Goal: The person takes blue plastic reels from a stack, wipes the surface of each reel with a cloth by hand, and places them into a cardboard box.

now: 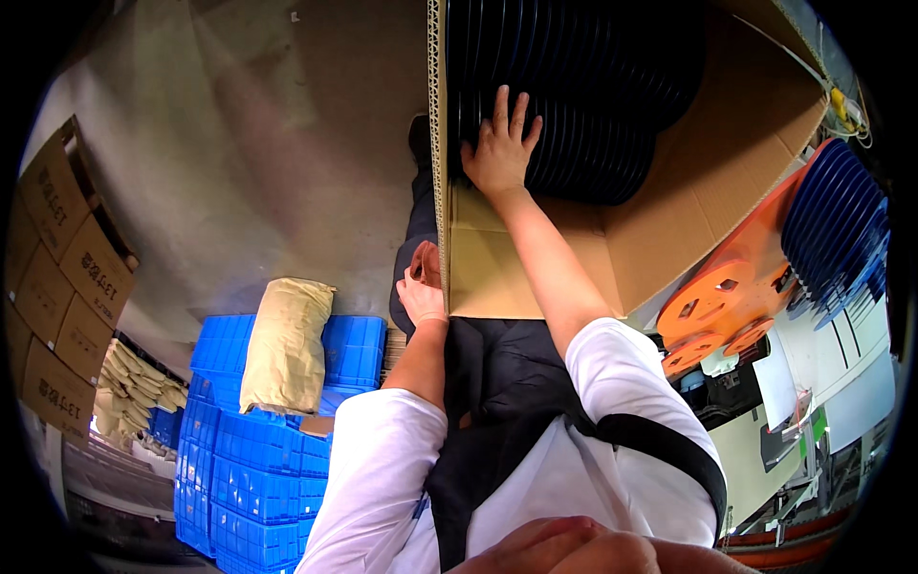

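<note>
My right hand [502, 153] reaches into a large open cardboard box [535, 287], its fingers spread over the near row of thin black discs [583, 143]. The discs stand on edge, packed close in rows; another row [574, 48] lies behind. Low by the outside of the box's left wall, my left hand [423, 295] has its fingers curled at a small reddish-brown object [427, 262]. The kind of that object is unclear, and the wall partly hides it.
Blue plastic crates [258, 478] are stacked at the lower left, with a tan paper sack [287, 344] on top. Cartons [81, 287] are piled at the far left. On the right are orange perforated plates [717, 297] and a row of dark blue discs [837, 220].
</note>
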The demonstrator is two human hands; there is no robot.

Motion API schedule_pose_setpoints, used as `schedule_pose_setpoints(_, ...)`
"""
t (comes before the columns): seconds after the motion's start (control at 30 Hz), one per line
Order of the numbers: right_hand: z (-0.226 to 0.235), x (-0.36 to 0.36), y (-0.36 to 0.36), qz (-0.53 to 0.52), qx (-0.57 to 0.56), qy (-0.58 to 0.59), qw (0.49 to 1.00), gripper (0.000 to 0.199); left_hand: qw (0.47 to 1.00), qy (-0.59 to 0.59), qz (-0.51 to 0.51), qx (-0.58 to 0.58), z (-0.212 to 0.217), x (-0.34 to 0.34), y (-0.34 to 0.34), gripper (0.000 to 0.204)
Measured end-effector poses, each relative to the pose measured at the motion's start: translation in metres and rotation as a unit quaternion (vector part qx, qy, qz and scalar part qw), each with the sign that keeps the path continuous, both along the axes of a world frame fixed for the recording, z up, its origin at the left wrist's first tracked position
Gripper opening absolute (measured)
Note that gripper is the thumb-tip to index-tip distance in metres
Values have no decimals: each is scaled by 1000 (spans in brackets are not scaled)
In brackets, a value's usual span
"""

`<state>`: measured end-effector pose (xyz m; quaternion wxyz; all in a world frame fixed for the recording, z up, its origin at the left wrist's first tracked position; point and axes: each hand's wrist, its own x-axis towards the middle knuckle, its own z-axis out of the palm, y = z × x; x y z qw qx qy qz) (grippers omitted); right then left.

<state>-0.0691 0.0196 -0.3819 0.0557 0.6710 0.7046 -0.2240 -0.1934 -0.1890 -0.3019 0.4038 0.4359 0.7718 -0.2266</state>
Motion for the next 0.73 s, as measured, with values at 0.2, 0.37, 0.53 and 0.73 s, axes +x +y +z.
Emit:
schedule_pose_setpoints(0.2, -6, -9, -3, -53, -3, 2, 999, 19, 993, -11, 82, 80, 0, 3, 2, 39)
schedule_pose_setpoints(0.37, 70, -26, -29, -84, 2, 92, 992, 25, 987, 1, 129, 93, -1, 0, -4, 38)
schedule_pose_setpoints(0.53, 51, -15, -37, -149, -41, 107, 982, 59, 999, 17, 2, -36, 12, 1, 21, 39)
schedule_pose_setpoints(0.73, 37, 5, 50, -115, 172, 165, 964, 59, 998, 16, -21, -60, 5, -3, 17, 45)
